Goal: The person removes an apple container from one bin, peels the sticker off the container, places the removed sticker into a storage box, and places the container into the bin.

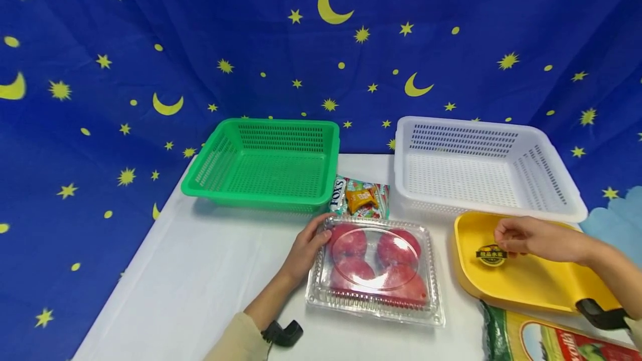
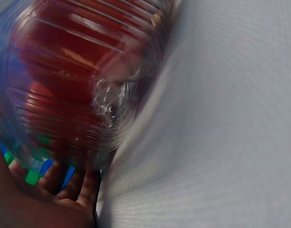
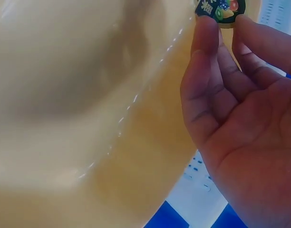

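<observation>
Head view takes in two baskets beyond the box: green (image 1: 266,203) to its left, white (image 1: 557,171) to its right. Nearer, just right of the box, sits a yellow tray (image 1: 465,272), smooth and apparently stiff.

The box (image 1: 373,311) itself is clear, ribbed plastic with four red fruits (image 1: 398,247) inside. It is probably the heaviest thing to handle; its thin walls look springy and slick, likely to buckle under a hard squeeze and bruise the fruit. The left hand (image 1: 308,244) holds its far left corner, thumb against the side and fingers bent round the edge; how firmly cannot be told. For lifting, support from below on two opposite sides seems safer than one corner.

A long pack (image 1: 551,338) lies to the near right of the box, and a bag (image 1: 383,199) just beyond it.

Smallest is the label (image 1: 491,255), right of the box and over the tray. The right hand (image 1: 534,237) pinches its edge between thumb and fingertips, nearly closed. It looks light, thin and easily creased, so the rim is the place to hold.
</observation>
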A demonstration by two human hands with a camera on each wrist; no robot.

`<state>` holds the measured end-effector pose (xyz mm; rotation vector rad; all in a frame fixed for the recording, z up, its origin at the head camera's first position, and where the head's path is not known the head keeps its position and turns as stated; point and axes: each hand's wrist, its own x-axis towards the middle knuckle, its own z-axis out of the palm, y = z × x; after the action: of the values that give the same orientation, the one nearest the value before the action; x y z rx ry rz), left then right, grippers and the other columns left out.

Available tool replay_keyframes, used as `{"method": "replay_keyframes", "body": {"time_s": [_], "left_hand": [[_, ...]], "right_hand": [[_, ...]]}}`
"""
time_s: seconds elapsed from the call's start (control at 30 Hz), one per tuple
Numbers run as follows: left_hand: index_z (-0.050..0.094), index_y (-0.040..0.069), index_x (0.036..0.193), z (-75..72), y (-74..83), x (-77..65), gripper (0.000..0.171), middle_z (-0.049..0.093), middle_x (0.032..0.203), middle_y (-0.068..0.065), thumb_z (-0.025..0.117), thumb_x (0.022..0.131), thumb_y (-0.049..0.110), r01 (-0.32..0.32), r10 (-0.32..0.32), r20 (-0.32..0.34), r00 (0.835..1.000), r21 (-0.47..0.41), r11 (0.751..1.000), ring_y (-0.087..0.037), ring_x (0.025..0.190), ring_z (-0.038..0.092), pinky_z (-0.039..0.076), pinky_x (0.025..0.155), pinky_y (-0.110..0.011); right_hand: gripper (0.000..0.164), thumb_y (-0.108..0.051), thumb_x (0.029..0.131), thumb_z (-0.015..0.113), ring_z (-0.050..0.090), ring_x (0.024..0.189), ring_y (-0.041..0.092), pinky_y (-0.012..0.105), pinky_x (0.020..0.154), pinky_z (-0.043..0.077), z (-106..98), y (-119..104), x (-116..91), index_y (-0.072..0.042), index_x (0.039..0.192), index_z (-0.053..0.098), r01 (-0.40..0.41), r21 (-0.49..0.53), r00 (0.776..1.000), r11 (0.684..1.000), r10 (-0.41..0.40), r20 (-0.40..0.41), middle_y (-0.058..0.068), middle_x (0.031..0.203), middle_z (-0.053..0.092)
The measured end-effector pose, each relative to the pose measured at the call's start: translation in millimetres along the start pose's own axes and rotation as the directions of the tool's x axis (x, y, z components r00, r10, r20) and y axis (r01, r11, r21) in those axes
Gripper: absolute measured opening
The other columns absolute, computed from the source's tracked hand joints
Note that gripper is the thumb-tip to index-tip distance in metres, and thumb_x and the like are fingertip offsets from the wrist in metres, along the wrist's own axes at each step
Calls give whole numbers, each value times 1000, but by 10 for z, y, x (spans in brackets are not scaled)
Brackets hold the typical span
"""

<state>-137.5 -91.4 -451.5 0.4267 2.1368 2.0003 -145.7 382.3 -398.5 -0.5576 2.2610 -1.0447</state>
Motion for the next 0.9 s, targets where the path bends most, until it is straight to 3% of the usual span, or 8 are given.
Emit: {"method": "replay_keyframes", "body": {"time_s": [0.47,0.8,0.9], "left_hand": [[43,3,142,-2,27,0,46,41,146,-13,49,98,18,14,-14,-1,1000,8,1000,-26,136,34,27,109,-43],[45,5,141,-16,33,-1,45,44,143,-13,49,99,19,14,-14,1,1000,12,1000,-24,135,35,27,109,-41],[45,7,141,-17,28,-2,45,45,143,-12,49,99,20,19,-19,-3,1000,11,1000,-24,135,35,27,109,-41]], "right_hand": [[9,-10,99,50,55,68,23,28,55,41,-87,230,-27,-1,98,50,-135,-27,990,990,136,25,8,79,56],[6,-3,101,44,56,61,24,30,47,41,-134,416,-110,4,99,45,-28,-9,999,1000,29,30,10,73,56],[12,-3,100,46,55,61,23,28,47,42,-136,426,-120,7,106,45,-75,7,997,997,74,32,10,76,56]]}}
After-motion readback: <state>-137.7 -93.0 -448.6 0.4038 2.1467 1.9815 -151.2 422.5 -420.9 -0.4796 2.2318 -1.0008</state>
